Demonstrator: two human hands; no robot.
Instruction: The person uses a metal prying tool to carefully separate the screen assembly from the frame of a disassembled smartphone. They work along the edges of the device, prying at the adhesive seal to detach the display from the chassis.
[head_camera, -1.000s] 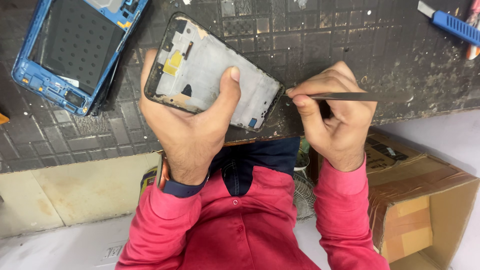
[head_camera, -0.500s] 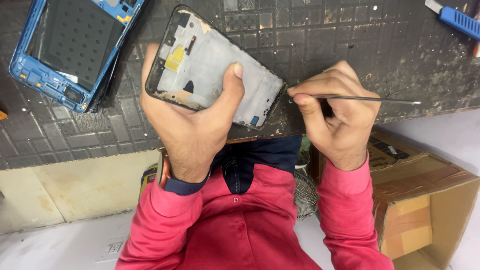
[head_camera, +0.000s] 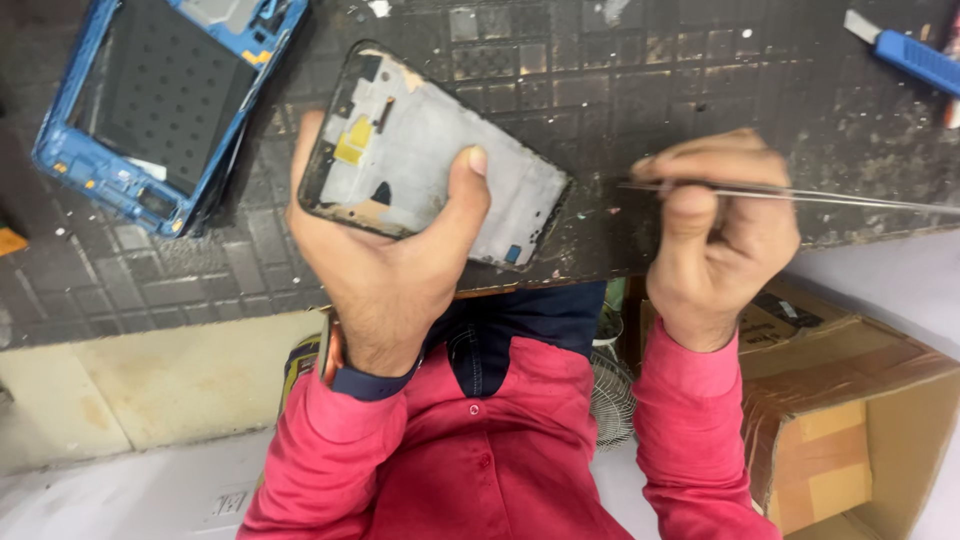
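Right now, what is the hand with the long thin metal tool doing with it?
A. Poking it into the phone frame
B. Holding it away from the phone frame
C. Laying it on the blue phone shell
B: the right hand holds the tweezers pointing away from the phone frame, which the left hand grips.

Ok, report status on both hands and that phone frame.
Left hand grips phone frame, thumb across its face. Right hand holds tweezers, tips pointing away from the frame. Nothing between them.
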